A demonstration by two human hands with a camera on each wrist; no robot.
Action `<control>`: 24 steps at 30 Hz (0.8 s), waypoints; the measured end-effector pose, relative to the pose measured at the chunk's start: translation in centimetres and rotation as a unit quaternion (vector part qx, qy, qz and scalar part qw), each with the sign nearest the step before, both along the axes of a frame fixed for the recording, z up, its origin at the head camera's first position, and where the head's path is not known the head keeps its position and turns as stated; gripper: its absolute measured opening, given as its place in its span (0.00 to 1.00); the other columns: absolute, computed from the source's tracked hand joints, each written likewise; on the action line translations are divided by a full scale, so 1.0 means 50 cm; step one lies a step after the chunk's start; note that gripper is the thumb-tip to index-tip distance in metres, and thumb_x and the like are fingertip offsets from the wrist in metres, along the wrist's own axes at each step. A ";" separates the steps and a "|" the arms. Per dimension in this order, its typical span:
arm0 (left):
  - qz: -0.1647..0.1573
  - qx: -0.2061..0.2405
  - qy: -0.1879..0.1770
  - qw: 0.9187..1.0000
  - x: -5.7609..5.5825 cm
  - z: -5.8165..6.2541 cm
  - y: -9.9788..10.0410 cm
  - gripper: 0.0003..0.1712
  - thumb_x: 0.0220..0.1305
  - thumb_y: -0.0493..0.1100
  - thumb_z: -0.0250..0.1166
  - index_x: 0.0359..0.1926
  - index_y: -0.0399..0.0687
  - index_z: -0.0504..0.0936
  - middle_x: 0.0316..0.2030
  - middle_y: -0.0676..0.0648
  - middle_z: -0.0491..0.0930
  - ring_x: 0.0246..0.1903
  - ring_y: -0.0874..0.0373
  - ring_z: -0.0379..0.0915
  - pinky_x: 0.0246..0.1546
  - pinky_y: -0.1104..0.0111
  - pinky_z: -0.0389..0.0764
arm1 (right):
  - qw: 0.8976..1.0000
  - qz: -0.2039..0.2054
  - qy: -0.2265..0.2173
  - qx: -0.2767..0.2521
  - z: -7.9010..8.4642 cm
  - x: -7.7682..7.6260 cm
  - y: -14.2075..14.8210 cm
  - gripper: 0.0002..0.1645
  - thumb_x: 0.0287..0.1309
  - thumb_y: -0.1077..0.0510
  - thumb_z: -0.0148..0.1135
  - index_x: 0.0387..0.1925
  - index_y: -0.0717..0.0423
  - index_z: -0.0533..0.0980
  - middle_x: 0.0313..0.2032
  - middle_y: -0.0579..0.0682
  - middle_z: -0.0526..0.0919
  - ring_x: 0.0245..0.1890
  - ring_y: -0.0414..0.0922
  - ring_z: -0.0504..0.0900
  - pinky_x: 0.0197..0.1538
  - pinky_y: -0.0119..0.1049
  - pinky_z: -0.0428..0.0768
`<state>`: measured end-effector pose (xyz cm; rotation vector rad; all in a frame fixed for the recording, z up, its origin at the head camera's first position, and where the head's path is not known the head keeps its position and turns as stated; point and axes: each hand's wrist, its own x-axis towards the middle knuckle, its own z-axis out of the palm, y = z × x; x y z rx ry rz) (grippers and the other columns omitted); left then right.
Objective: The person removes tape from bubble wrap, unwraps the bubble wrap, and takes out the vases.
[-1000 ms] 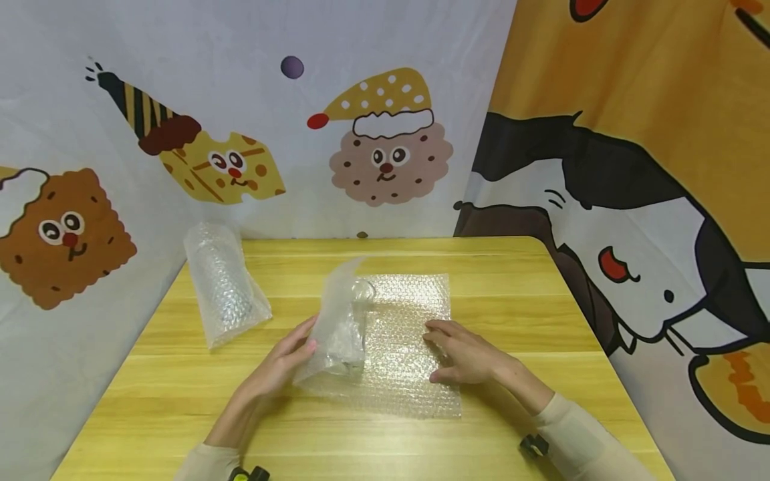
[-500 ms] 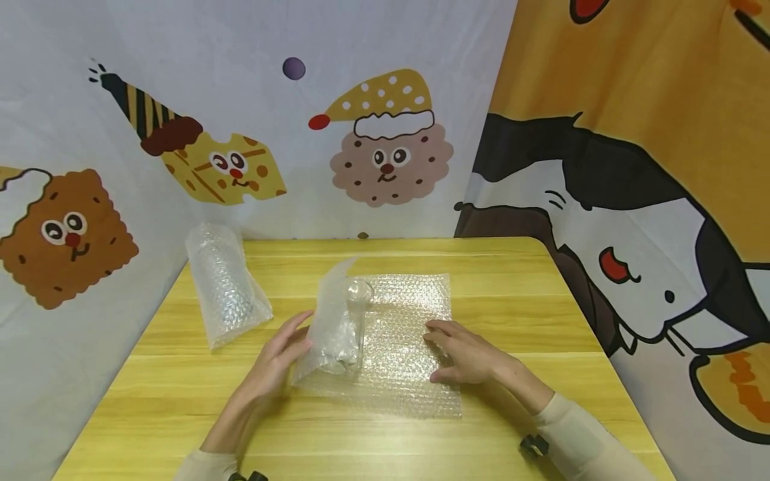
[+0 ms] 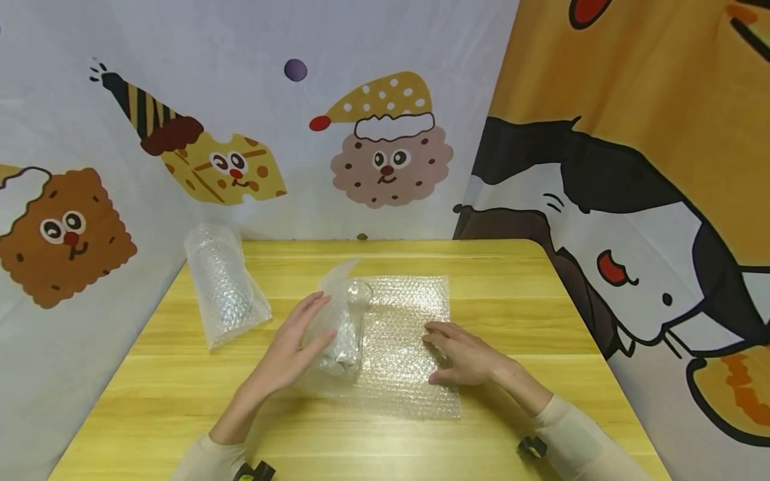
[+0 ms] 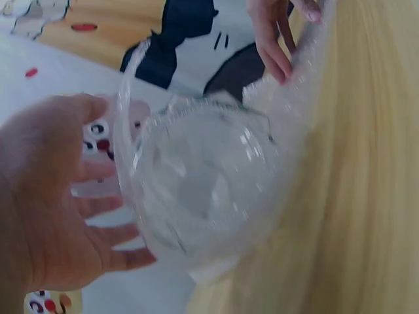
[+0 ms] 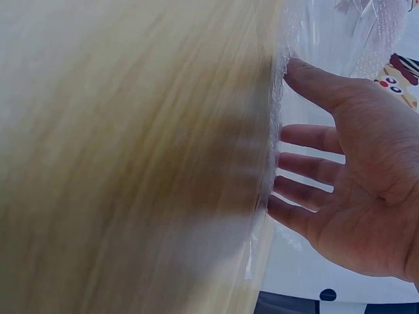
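A sheet of bubble wrap (image 3: 406,341) lies flat on the table, its left part raised and folded over a clear glass vessel (image 3: 360,294). In the left wrist view, the round end of the vessel faces the camera, with the raised wrap curving around it. My left hand (image 3: 291,354) is beside the folded part, fingers extended and spread, their tips right at the film. On the opposite side, my right hand (image 3: 463,354) rests its fingertips on the sheet's right edge; in the right wrist view its fingers are straight and separated along that edge.
A bubble-wrapped bundle (image 3: 224,287) lies at the back left of the wooden table (image 3: 511,287), near its left edge. Behind the table hangs a cloth backdrop (image 3: 240,80) printed with cartoon figures. Both wrists carry small black devices.
My left hand has moved slightly right and away from the viewer, its fingers now straighter and overlapping the folded wrap. The fold has settled slightly left, uncovering more vessel. My right hand stays put.
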<state>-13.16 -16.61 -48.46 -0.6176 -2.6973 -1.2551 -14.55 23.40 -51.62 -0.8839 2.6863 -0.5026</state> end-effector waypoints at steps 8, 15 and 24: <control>0.005 -0.069 -0.002 0.998 0.003 0.024 0.033 0.44 0.81 0.59 0.67 0.86 0.45 0.67 0.88 0.32 0.60 0.82 0.22 0.63 0.72 0.16 0.69 | 1.000 0.002 -0.002 -0.006 -0.005 0.001 -0.002 0.54 0.64 0.37 0.81 0.80 0.62 0.72 0.87 0.67 0.62 0.86 0.69 0.63 0.86 0.72 0.66; 0.005 -0.107 -0.001 0.994 0.009 0.026 0.045 0.50 0.73 0.60 0.76 0.85 0.43 0.69 0.88 0.30 0.60 0.82 0.23 0.63 0.74 0.19 0.70 | 1.000 0.002 0.000 -0.006 -0.005 0.002 -0.002 0.55 0.64 0.37 0.81 0.80 0.62 0.72 0.87 0.66 0.62 0.86 0.69 0.64 0.86 0.71 0.66; 0.006 -0.115 -0.014 0.993 0.012 0.023 0.046 0.51 0.70 0.57 0.79 0.85 0.43 0.69 0.89 0.31 0.58 0.83 0.23 0.62 0.74 0.20 0.71 | 1.000 0.004 0.002 -0.006 0.000 0.002 -0.001 0.54 0.64 0.37 0.81 0.80 0.62 0.72 0.87 0.67 0.62 0.86 0.70 0.64 0.86 0.72 0.67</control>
